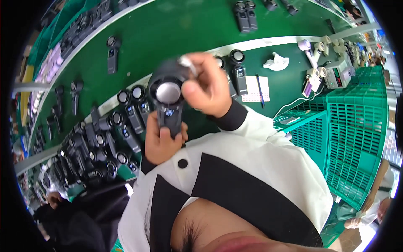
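My left hand (163,143) is closed around the handle of a dark handheld fan (171,115), thumb on its front below a lit display. The fan stands with its round head up and a silver disc facing me. At the right side of that head is my right hand (210,88), thumb bent and fingers curled. A small white scrap (187,64) shows between its fingertips and the fan's rim; blur hides what it is. Just behind the right hand lie dark handheld fans (239,73), one with a round silver-centred head.
Many dark fans (100,140) lie heaped at left on the green bench (168,25). To the right are a crumpled white cloth or tissue (276,62), a sheet with a pen (260,90), pale fans (312,52), a small device with a display (338,74) and green crates (357,126). Another person's dark sleeve (88,218) is at lower left.
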`<act>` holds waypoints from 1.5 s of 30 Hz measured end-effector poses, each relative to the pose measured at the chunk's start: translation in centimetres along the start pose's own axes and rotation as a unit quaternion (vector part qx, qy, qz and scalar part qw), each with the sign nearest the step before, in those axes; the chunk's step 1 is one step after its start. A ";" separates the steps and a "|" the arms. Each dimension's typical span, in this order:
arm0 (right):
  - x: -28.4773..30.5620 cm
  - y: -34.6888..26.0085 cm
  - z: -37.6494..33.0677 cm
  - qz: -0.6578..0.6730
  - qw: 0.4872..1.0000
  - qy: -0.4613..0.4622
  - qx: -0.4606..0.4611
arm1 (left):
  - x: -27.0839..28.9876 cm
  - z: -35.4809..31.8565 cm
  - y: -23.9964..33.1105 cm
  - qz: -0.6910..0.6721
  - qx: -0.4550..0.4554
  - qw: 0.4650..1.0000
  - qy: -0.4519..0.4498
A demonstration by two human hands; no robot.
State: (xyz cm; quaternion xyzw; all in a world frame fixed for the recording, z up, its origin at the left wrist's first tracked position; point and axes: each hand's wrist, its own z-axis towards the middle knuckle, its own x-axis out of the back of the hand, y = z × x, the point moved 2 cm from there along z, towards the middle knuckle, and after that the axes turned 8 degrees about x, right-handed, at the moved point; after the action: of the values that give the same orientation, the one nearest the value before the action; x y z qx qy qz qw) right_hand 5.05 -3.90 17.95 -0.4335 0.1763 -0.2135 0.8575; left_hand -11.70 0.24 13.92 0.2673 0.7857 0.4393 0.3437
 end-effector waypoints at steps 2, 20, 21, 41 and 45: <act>-0.2 0.7 0.1 0.029 0.997 -0.041 -0.052 | -0.3 0.4 0.6 -0.056 -0.052 0.993 -0.091; 0.1 2.0 -1.4 -0.038 0.972 -0.091 -0.211 | 3.2 -4.7 14.5 -0.199 -0.510 0.836 -0.040; 0.1 2.1 -1.5 -0.034 0.971 -0.080 -0.223 | 2.7 -5.1 14.1 -0.156 -0.524 0.835 -0.053; 0.6 -2.7 -1.4 -0.005 0.963 -0.251 -0.100 | 1.4 0.8 2.5 -0.147 0.020 0.970 -0.190; 1.2 -2.9 -1.8 0.045 0.946 -0.297 -0.120 | 2.2 1.0 2.1 -0.201 0.053 0.956 -0.209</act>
State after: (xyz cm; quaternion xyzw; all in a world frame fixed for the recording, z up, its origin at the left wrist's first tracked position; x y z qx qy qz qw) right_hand 4.61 -7.26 19.17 -0.5685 -0.0424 -0.0139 0.8215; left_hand -12.02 3.32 14.73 0.2076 0.7563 0.2531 0.5664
